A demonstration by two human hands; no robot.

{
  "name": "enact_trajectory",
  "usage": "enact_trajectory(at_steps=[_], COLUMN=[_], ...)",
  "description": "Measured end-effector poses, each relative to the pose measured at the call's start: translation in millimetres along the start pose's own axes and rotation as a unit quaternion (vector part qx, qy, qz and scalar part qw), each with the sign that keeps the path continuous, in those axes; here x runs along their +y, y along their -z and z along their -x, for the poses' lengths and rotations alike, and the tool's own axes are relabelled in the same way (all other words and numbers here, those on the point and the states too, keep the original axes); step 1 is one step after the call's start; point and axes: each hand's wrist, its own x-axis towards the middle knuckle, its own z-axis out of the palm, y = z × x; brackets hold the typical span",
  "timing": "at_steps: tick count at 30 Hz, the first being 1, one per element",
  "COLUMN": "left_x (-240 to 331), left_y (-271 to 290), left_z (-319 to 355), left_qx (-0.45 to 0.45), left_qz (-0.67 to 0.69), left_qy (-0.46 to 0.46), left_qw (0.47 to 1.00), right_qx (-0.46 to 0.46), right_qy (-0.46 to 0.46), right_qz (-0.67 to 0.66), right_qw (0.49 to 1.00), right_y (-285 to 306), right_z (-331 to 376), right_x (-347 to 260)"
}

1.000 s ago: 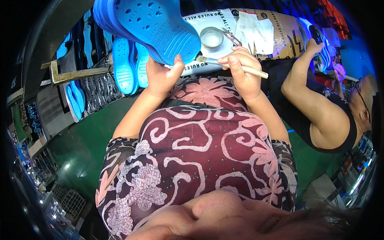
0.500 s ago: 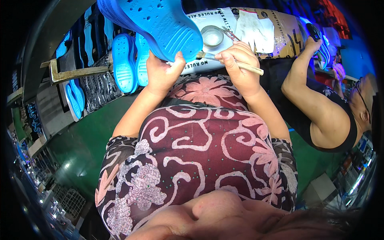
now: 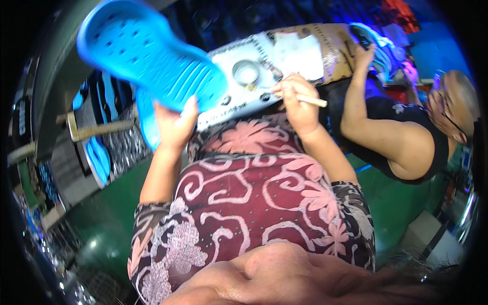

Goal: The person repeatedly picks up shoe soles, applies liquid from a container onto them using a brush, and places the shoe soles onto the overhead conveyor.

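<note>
My left hand (image 3: 174, 122) is closed on the heel end of a blue shoe sole (image 3: 147, 61), thumb on its upper face. The sole tilts up to the far left, with small holes at its toe and ridges near its heel. My right hand (image 3: 301, 105) pinches a brush (image 3: 312, 100) by its pale handle. The bristles point left toward a small round dish (image 3: 235, 71) of whitish liquid; whether they touch it is too blurred to tell. The dish stands on a white printed sheet (image 3: 216, 113), right of the sole's heel.
White gloves (image 3: 302, 57) lie beyond my right hand, beside brown cardboard (image 3: 338, 53). More blue soles (image 3: 147, 119) rest at the left near a wooden bar (image 3: 101, 131). A co-worker (image 3: 396, 129) sits close on the right, holding a shoe (image 3: 363, 35).
The sole and my left hand have moved left, away from the brush. The brush has left the sole's heel edge and now points toward the dish. The whole view has shifted.
</note>
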Motion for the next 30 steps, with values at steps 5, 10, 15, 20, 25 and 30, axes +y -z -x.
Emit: enact_trajectory(at_steps=[5, 10, 15, 20, 25, 30], left_x=[57.9, 89.5, 128.9, 154.1, 125.1, 124.9], left_y=[11.5, -41.7, -141.0, -150.9, -70.5, 30.9], left_z=[-24.8, -88.7, -236.3, -242.7, -220.7, -281.6], left_qx=[-0.166, -0.359, -0.242, -0.226, -0.220, -0.085], left_qz=[0.218, 0.224, 0.493, 0.411, 0.129, -0.147], left_qy=[0.150, 0.162, 0.227, 0.113, -0.084, -0.164], left_qw=[0.950, 0.892, 0.804, 0.876, 0.963, 0.972], right_qx=[0.064, 0.085, 0.103, 0.157, 0.182, 0.174], right_qy=[-0.105, -0.139, -0.198, -0.252, -0.245, -0.216], right_qz=[-0.050, -0.052, -0.097, -0.162, -0.169, -0.257], right_qw=[0.991, 0.985, 0.970, 0.941, 0.937, 0.926], right_y=[6.9, 13.9, -1.0, 0.0, 3.3, -8.2], right_z=[17.3, 29.6, 26.1, 26.5, 37.4, 35.2], right_x=[12.7, 14.8, 4.1, 2.3, 27.4, 27.4])
